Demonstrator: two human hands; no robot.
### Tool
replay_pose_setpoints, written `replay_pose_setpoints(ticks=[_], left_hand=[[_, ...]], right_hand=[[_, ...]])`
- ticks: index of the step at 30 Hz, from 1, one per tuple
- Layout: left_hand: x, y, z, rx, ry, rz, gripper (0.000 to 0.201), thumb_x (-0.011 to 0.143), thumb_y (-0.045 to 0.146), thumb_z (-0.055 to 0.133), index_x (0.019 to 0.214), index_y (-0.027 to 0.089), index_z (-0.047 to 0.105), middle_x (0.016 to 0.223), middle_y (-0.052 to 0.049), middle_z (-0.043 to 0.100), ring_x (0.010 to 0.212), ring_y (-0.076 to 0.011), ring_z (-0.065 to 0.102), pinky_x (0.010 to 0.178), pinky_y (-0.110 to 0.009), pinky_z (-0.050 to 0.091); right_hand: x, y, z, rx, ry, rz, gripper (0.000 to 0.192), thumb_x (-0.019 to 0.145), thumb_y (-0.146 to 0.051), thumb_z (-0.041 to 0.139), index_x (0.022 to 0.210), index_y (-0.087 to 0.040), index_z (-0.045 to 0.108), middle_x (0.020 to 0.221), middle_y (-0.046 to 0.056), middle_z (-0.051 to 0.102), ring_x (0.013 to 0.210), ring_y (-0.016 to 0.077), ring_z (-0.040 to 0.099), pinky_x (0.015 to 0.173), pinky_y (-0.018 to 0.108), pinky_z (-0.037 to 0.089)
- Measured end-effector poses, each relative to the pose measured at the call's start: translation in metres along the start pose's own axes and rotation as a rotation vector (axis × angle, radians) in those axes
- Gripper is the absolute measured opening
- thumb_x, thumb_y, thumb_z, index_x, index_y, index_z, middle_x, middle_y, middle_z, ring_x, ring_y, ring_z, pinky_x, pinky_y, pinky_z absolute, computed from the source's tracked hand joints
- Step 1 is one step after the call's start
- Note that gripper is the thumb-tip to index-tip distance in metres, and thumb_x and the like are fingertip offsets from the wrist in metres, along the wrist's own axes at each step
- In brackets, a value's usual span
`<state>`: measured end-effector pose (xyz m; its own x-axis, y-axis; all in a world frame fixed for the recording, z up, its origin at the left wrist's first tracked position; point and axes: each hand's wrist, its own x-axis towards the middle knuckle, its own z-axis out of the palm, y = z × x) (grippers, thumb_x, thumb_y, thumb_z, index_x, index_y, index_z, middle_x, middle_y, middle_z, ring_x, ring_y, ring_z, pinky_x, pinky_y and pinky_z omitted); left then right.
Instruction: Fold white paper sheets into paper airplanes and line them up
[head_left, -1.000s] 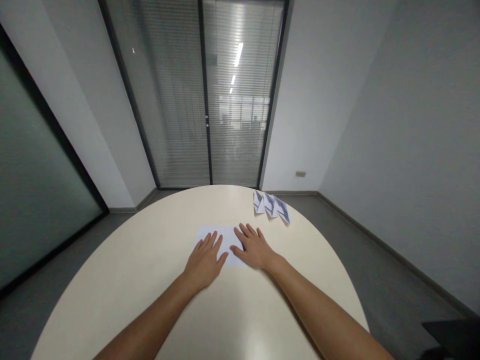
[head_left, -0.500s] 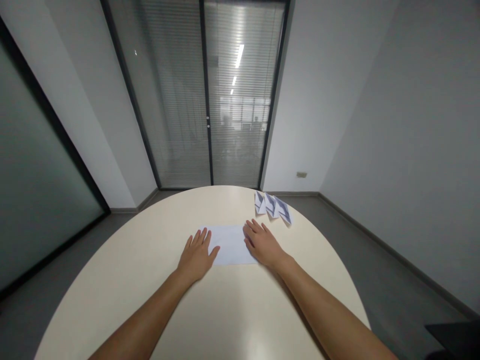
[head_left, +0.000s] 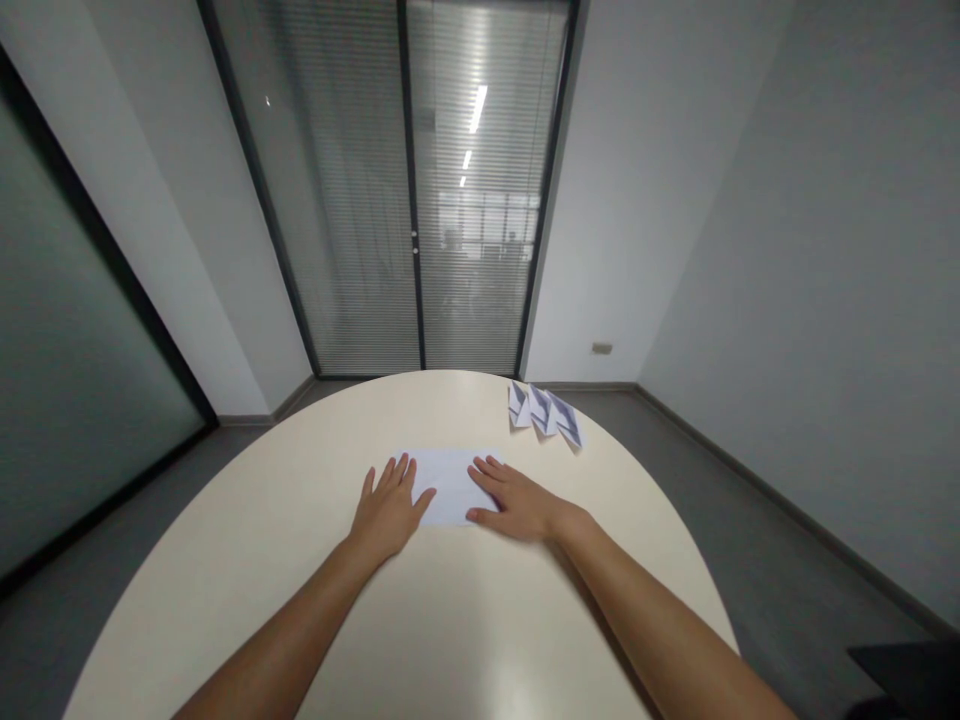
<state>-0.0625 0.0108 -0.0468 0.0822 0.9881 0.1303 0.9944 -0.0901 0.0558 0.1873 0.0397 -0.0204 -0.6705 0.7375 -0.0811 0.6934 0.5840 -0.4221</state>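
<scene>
A white sheet of paper (head_left: 450, 487) lies flat on the round cream table (head_left: 435, 620), its long side running left to right. My left hand (head_left: 388, 508) rests with fingers spread over the sheet's left end. Over its right end lies my right hand (head_left: 517, 500), palm down, fingers pointing left and the thumb apart from them near the sheet's front edge. Both ends of the paper are partly hidden under the hands.
Three folded white paper pieces (head_left: 543, 411) lie in an overlapping row near the table's far right edge. Beyond the table stands a glass partition with blinds (head_left: 360, 200). A dark object (head_left: 907, 675) shows at the lower right.
My right hand has slid left and slightly toward me over the paper, its fingers turning to point more leftward. My left hand stays nearly in place at the left end.
</scene>
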Motion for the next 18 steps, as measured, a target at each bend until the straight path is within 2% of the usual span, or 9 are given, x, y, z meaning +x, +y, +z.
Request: replay_pose_setpoints(ticks=[3, 6, 9, 12, 15, 18], left_hand=[[0.002, -0.001, -0.008, -0.002, 0.129, 0.015, 0.052, 0.099, 0.034, 0.044, 0.144, 0.009, 0.046, 0.154, -0.018, 0.042, 0.144, -0.0329, 0.036, 0.117, -0.053, 0.027], [0.002, 0.004, -0.017, -0.079, 0.212, 0.127, 0.045, 0.095, 0.02, 0.047, 0.14, 0.014, 0.052, 0.144, -0.014, 0.055, 0.132, -0.0263, 0.052, 0.112, -0.042, 0.038], [-0.003, 0.009, -0.02, -0.198, 0.145, 0.278, 0.039, 0.097, 0.025, 0.048, 0.135, 0.017, 0.057, 0.134, -0.01, 0.064, 0.122, -0.0229, 0.06, 0.106, -0.037, 0.046], [-0.009, 0.009, -0.02, -0.248, 0.092, 0.386, 0.037, 0.097, 0.035, 0.051, 0.129, 0.02, 0.062, 0.137, -0.008, 0.062, 0.128, -0.0241, 0.055, 0.11, -0.039, 0.043], [-0.014, 0.004, -0.021, -0.269, 0.074, 0.402, 0.035, 0.097, 0.038, 0.052, 0.125, 0.021, 0.065, 0.14, -0.008, 0.06, 0.133, -0.0253, 0.051, 0.113, -0.042, 0.04], [-0.018, -0.001, -0.021, -0.292, 0.046, 0.402, 0.037, 0.097, 0.041, 0.051, 0.125, 0.021, 0.065, 0.143, -0.008, 0.058, 0.137, -0.0268, 0.048, 0.114, -0.044, 0.039]], right_hand=[[-0.002, 0.0, -0.003, -0.003, -0.006, 0.001, 0.1, 0.086, -0.078, 0.043, 0.159, -0.013, 0.018, 0.164, 0.016, 0.012, 0.152, 0.0324, 0.009, 0.123, 0.048, 0.009], [-0.004, -0.002, -0.005, -0.011, 0.004, 0.003, 0.11, 0.079, -0.08, 0.053, 0.158, -0.012, 0.019, 0.164, 0.018, 0.011, 0.152, 0.0358, 0.006, 0.123, 0.052, 0.008], [-0.006, -0.003, -0.005, -0.003, 0.044, -0.014, 0.105, 0.079, -0.075, 0.058, 0.154, -0.009, 0.028, 0.162, 0.022, 0.018, 0.151, 0.0368, 0.01, 0.122, 0.053, 0.011], [-0.007, -0.005, -0.006, -0.01, 0.083, -0.057, 0.088, 0.081, -0.069, 0.061, 0.145, -0.012, 0.043, 0.16, 0.022, 0.027, 0.15, 0.0369, 0.018, 0.121, 0.052, 0.017], [-0.008, -0.008, -0.007, -0.021, 0.111, -0.098, 0.077, 0.08, -0.064, 0.065, 0.137, -0.015, 0.052, 0.158, 0.02, 0.034, 0.148, 0.0378, 0.024, 0.119, 0.051, 0.024], [-0.008, -0.009, -0.009, -0.022, 0.11, -0.115, 0.075, 0.078, -0.062, 0.068, 0.136, -0.015, 0.056, 0.154, 0.018, 0.041, 0.146, 0.0385, 0.03, 0.117, 0.05, 0.028]])
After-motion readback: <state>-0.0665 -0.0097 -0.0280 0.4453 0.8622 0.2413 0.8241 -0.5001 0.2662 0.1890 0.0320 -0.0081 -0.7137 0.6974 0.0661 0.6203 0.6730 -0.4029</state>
